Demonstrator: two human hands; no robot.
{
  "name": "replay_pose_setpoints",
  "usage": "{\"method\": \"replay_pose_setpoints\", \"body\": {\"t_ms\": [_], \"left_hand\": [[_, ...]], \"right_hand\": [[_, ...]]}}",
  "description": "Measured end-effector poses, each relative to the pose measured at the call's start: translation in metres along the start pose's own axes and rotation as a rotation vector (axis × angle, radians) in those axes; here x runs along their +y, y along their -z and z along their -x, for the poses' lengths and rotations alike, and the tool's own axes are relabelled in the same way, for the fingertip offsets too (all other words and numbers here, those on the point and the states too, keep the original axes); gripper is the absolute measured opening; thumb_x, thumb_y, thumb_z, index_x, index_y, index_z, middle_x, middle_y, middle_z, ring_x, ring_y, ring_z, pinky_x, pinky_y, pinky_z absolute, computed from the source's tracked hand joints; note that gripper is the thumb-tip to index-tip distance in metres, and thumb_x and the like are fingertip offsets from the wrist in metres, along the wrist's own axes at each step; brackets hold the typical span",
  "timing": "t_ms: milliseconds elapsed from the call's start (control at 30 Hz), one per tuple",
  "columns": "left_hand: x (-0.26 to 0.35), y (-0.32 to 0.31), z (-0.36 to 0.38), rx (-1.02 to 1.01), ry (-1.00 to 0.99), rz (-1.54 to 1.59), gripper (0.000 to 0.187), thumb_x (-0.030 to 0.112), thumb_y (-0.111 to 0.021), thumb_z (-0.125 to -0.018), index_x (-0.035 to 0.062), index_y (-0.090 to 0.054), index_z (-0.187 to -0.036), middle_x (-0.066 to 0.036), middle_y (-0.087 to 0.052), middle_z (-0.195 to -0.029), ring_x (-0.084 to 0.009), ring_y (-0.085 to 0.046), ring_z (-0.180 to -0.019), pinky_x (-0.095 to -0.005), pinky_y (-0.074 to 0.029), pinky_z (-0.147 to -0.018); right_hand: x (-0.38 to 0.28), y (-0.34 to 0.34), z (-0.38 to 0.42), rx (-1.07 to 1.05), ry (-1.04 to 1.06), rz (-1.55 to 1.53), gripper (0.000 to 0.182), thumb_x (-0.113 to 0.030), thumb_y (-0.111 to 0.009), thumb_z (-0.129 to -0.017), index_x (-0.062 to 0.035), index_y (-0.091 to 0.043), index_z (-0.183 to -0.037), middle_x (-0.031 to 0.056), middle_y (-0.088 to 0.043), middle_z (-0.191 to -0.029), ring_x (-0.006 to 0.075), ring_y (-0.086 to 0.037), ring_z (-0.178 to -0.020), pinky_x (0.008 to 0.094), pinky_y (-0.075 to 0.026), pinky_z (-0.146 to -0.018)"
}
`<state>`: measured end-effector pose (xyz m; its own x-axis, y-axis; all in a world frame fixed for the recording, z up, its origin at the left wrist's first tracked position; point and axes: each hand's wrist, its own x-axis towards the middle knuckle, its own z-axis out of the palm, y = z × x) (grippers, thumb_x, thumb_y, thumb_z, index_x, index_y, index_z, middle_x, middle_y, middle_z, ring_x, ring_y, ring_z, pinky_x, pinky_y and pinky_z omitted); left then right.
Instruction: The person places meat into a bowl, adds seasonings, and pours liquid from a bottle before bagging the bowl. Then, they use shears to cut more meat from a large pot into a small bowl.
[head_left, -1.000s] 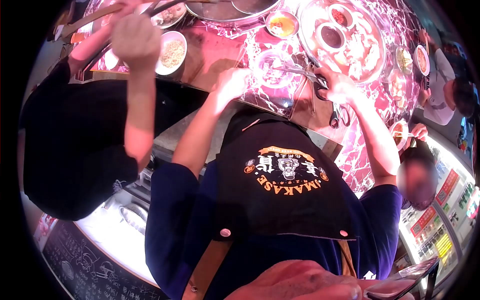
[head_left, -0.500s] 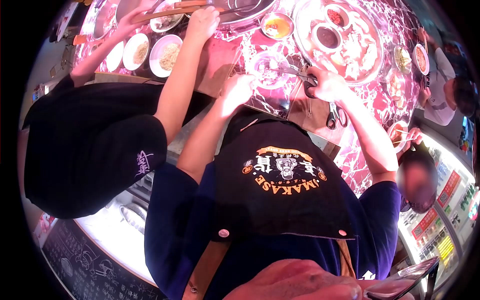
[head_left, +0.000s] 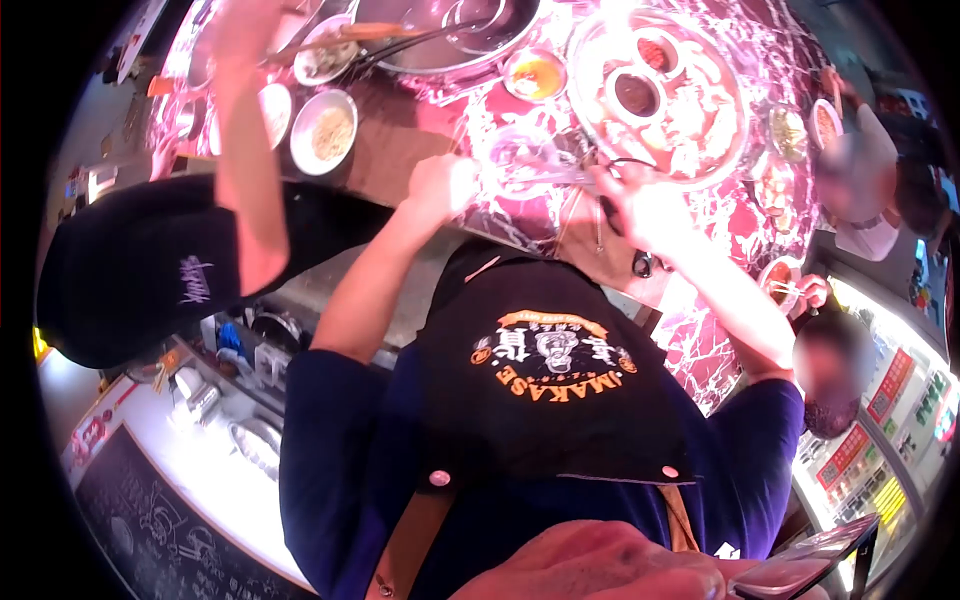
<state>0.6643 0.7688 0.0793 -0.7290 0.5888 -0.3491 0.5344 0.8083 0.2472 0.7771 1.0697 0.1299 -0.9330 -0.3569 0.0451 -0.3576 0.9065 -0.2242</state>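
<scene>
My right hand [head_left: 640, 205] grips the black handles of a pair of scissors [head_left: 565, 176], whose blades point left over a small clear bowl [head_left: 520, 147]. Left of that bowl is my left hand [head_left: 443, 188], fingers curled together; glare hides what they hold, if anything. Pale bits lie in the bowl, washed out by the light. Just beyond it sits a small bowl of yellow-orange liquid [head_left: 535, 75]. A large round platter [head_left: 742, 120] of pale food holds two sauce bowls, one red and one dark.
A co-worker's arm [head_left: 250, 170] reaches over the table at the left, near bowls of food [head_left: 323, 132] and a large pan [head_left: 400, 60]. More dark handles [head_left: 642, 263] lie below my right hand. People with bowls are at the right edge.
The scissors blades have swung lower across the clear bowl, and my left hand has shifted left, away from it. The co-worker's arm has moved left. The whole view has shifted slightly.
</scene>
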Motion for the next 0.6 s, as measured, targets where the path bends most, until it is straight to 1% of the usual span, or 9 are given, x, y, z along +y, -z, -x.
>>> {"method": "replay_pose_setpoints", "body": {"t_ms": [33,133,267,400,467,500,533,567,600], "left_hand": [[0.004,0.009,-0.004,-0.045,-0.028,-0.06,0.02,0.018,-0.055,-0.081,0.0144,-0.072,-0.09,-0.015,-0.071,-0.085,-0.0337,-0.07,-0.081,-0.0464,-0.055,-0.07],[0.016,0.042,-0.004,-0.144,-0.056,-0.224,0.02,0.019,-0.054,-0.082,0.0139,-0.071,-0.09,-0.015,-0.071,-0.085,-0.033,-0.07,-0.082,-0.0464,-0.055,-0.07],[0.008,0.085,0.011,-0.106,-0.087,-0.256,0.02,0.021,-0.054,-0.084,0.0134,-0.071,-0.092,-0.015,-0.071,-0.085,-0.0341,-0.069,-0.082,-0.0471,-0.054,-0.07],[-0.003,0.086,0.004,0.094,0.005,0.065,0.025,0.028,-0.054,-0.092,0.0134,-0.072,-0.102,-0.016,-0.07,-0.088,-0.0369,-0.067,-0.083,-0.0465,-0.053,-0.072],[-0.021,0.045,-0.021,0.243,0.045,0.499,0.025,0.026,-0.055,-0.094,0.0138,-0.071,-0.108,-0.017,-0.07,-0.091,-0.0369,-0.067,-0.085,-0.0448,-0.053,-0.074],[-0.01,0.041,-0.036,0.186,0.082,0.595,0.025,0.023,-0.056,-0.095,0.0126,-0.07,-0.112,-0.019,-0.07,-0.095,-0.0359,-0.067,-0.088,-0.0424,-0.053,-0.076],[-0.003,0.025,-0.055,0.125,0.147,0.667,0.027,0.021,-0.055,-0.096,0.0086,-0.068,-0.115,-0.02,-0.07,-0.1,-0.0327,-0.069,-0.09,-0.0383,-0.053,-0.079],[0.012,0.01,-0.077,0.262,0.013,0.877,0.027,0.016,-0.054,-0.096,0.0034,-0.066,-0.116,-0.019,-0.071,-0.102,-0.0298,-0.069,-0.092,-0.0357,-0.052,-0.083],[0.021,-0.014,-0.109,0.215,0.052,1.029,0.027,0.013,-0.055,-0.096,0.0009,-0.065,-0.117,-0.019,-0.071,-0.102,-0.0261,-0.07,-0.089,-0.034,-0.053,-0.081]], "right_hand": [[0.003,-0.021,-0.002,-0.007,0.037,0.059,0.035,-0.013,-0.053,-0.084,-0.0098,-0.061,-0.118,0.0114,-0.061,-0.086,0.0268,-0.065,-0.077,0.0395,-0.053,-0.063],[0.006,-0.043,-0.013,-0.085,0.011,0.056,0.038,-0.014,-0.051,-0.087,-0.0119,-0.06,-0.123,0.0101,-0.061,-0.088,0.0257,-0.065,-0.081,0.0373,-0.054,-0.066],[0.009,-0.042,-0.012,-0.247,-0.121,0.064,0.043,-0.014,-0.055,-0.085,-0.0126,-0.058,-0.128,0.0131,-0.062,-0.094,0.0286,-0.065,-0.087,0.0395,-0.054,-0.073],[0.029,0.023,-0.015,-0.402,-0.358,-0.224,0.062,-0.017,-0.069,-0.071,-0.011,-0.055,-0.131,0.0185,-0.063,-0.107,0.034,-0.064,-0.103,0.0445,-0.053,-0.086],[0.072,0.031,-0.02,-0.241,-0.414,-0.134,0.063,-0.016,-0.07,-0.072,-0.0158,-0.055,-0.133,0.0174,-0.064,-0.111,0.0327,-0.064,-0.104,0.0446,-0.053,-0.087],[0.11,0.02,-0.023,-0.118,-0.426,-0.033,0.061,-0.017,-0.07,-0.073,-0.0182,-0.056,-0.132,0.0148,-0.065,-0.108,0.031,-0.066,-0.099,0.044,-0.055,-0.084],[0.136,0.03,-0.035,-0.066,-0.457,0.056,0.055,-0.018,-0.069,-0.075,-0.0199,-0.058,-0.129,0.0142,-0.066,-0.103,0.0306,-0.067,-0.094,0.0437,-0.056,-0.08],[0.168,0.031,-0.046,-0.067,-0.469,0.215,0.054,-0.015,-0.067,-0.076,-0.0213,-0.057,-0.129,0.0137,-0.065,-0.099,0.0308,-0.068,-0.091,0.0433,-0.057,-0.077],[0.203,0.029,-0.056,-0.038,-0.442,0.296,0.055,-0.013,-0.065,-0.078,-0.0217,-0.054,-0.131,0.0136,-0.064,-0.096,0.0314,-0.067,-0.091,0.0437,-0.057,-0.075]]}}
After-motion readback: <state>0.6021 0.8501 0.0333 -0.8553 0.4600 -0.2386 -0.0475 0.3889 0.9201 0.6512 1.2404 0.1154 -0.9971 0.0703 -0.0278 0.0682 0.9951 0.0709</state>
